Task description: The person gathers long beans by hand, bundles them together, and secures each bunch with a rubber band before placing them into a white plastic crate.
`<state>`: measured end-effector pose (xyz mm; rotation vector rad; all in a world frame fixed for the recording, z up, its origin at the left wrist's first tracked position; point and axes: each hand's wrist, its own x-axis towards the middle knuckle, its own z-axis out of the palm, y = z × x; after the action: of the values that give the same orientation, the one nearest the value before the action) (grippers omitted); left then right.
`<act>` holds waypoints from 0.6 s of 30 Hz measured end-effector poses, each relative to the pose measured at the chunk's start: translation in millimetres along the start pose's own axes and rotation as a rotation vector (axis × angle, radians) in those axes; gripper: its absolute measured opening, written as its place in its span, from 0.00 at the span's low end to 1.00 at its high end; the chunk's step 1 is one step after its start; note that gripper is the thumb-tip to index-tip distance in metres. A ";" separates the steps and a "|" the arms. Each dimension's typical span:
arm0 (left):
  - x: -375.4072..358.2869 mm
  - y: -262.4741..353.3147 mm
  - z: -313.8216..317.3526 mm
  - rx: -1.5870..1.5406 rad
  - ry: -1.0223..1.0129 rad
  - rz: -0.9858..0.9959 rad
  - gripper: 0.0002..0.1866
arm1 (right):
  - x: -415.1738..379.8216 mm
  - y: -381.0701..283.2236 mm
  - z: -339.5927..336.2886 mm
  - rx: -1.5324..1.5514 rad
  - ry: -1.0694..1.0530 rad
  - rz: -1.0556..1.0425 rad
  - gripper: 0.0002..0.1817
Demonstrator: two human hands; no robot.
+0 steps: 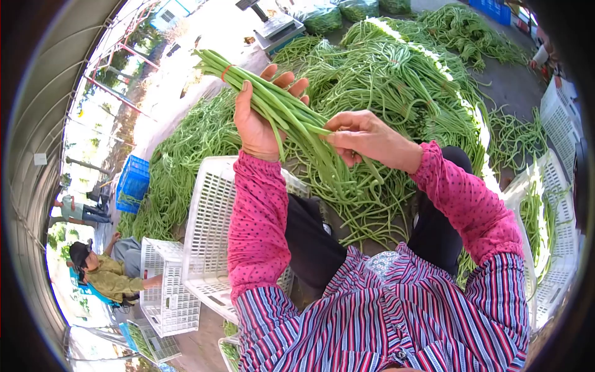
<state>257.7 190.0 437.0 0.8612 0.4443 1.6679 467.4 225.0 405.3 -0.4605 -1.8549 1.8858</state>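
A bunch of green long beans (pixel 286 106) lies slanted across my left hand (pixel 259 129), with the thumb on the near side and the fingertips showing behind. A red band (pixel 225 72) circles the bunch near its upper left end. My right hand (pixel 375 137) pinches a long bean at the side of the bunch between thumb and fingers. The lower ends of the bunch hang loose and fan out. Beneath both hands spreads a large heap of loose long beans (pixel 396 80).
White plastic crates stand at my left (pixel 207 242) and right (pixel 551 242), the right one holding beans. A blue crate (pixel 132 183) sits beyond the heap's left side. A person in a cap (pixel 108 276) sits by another white crate (pixel 168 291). A scale (pixel 276 31) is at the back.
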 end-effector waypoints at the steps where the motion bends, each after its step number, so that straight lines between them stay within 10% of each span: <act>1: 0.4 0.1 1.7 0.014 0.070 0.005 0.27 | -1.2 -9.7 7.1 -0.027 0.004 0.040 0.14; 18: 19.0 -29.2 -53.8 -0.306 0.620 -0.051 0.12 | -46.2 32.0 34.6 0.028 0.214 0.099 0.11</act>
<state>236.1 224.2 387.3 0.0924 0.6006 1.8785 485.1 171.3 371.3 -0.7272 -1.6921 1.8421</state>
